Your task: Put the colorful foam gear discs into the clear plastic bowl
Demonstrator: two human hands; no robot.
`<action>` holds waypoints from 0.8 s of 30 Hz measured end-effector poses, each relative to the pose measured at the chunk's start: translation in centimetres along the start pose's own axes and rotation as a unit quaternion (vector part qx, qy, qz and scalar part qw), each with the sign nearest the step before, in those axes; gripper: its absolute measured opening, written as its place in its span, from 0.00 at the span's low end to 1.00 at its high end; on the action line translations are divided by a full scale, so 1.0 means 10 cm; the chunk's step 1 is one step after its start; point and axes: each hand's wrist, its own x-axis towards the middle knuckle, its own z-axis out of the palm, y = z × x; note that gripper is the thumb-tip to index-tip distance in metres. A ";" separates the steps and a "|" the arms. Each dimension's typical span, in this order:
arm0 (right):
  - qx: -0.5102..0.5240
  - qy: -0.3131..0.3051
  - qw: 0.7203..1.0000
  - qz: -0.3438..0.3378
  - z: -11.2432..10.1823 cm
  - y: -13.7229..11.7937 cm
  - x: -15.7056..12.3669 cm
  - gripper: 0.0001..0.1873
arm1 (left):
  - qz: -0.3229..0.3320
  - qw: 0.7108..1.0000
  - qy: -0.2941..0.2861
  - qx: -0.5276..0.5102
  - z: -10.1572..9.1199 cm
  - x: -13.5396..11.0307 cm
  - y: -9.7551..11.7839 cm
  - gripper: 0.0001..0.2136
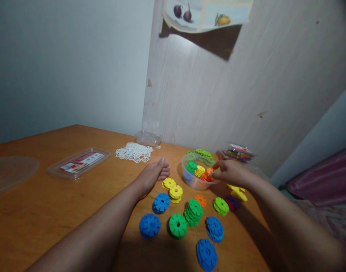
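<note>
The right hand (232,173) sits at the clear bowl (183,168) on the desk (48,211), grip bunched over the orange discs (206,176), pinch unclear, so lifting 1 cleanly seems to call for the slack, empty left hand (151,176) bracing the rim.

clear lid (8,172): was cut off by left edge
poster (207,13): top cropped
tray label (81,161): was too small to read
colourful pack (238,153): blurred (contents unclear)
yellow discs (237,193): partly hid under right hand (232,173)
</note>
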 end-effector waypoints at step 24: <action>-0.091 -0.080 0.986 -0.118 0.33 -0.57 -0.65 0.13 | -0.005 1.000 0.005 -0.003 0.02 -0.02 0.04 0.35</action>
